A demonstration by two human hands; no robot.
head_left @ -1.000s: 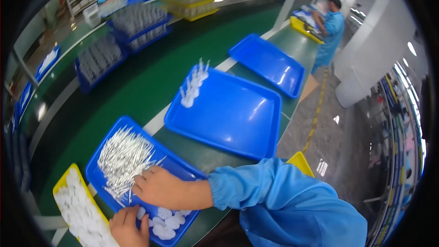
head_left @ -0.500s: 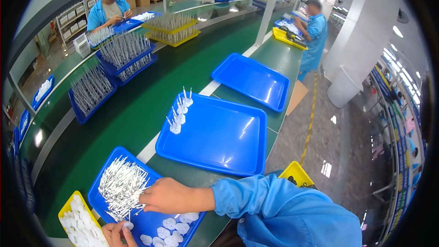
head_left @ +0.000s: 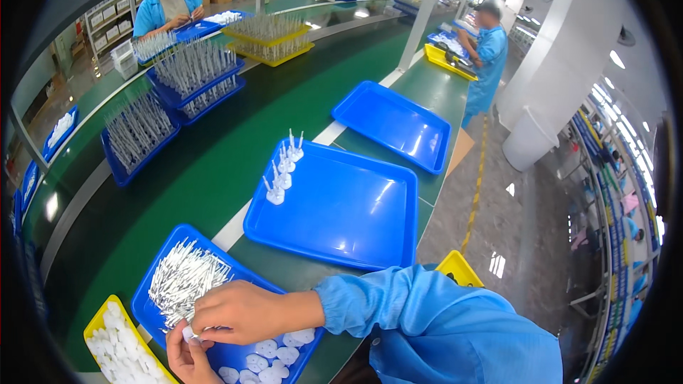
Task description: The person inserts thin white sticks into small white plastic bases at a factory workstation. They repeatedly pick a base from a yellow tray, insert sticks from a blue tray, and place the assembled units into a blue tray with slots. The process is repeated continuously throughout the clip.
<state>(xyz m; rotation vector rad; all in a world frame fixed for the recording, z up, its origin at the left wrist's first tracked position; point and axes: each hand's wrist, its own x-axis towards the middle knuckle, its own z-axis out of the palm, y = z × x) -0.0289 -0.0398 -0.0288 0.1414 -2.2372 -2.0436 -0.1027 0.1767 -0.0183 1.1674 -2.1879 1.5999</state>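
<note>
My left hand [head_left: 186,359] grips a small white plastic disc [head_left: 188,332] between thumb and fingers, over the lower left of a blue tray [head_left: 299,364]. My right hand [head_left: 238,313] is pinched right against that disc; whatever its fingertips hold is hidden. Beside and behind the hands, the tray carries a heap of thin white rods with dark ends [head_left: 186,277]. Several lobed white discs [head_left: 266,348] lie in its near right part. Left of it, a yellow tray [head_left: 91,334] is full of white plastic pieces [head_left: 121,345].
A larger blue tray [head_left: 334,213] holds a few discs with upright rods [head_left: 276,190] at its left edge. Another blue tray [head_left: 395,128] lies beyond. Stacked trays of upright rods [head_left: 188,71] stand across the green belt [head_left: 213,163]. A yellow bin [head_left: 459,268] sits by my right sleeve. Co-workers [head_left: 491,57] work farther off.
My right hand has moved from the rod heap down and left to the disc in my left hand. My left hand has risen slightly, and the two hands now meet.
</note>
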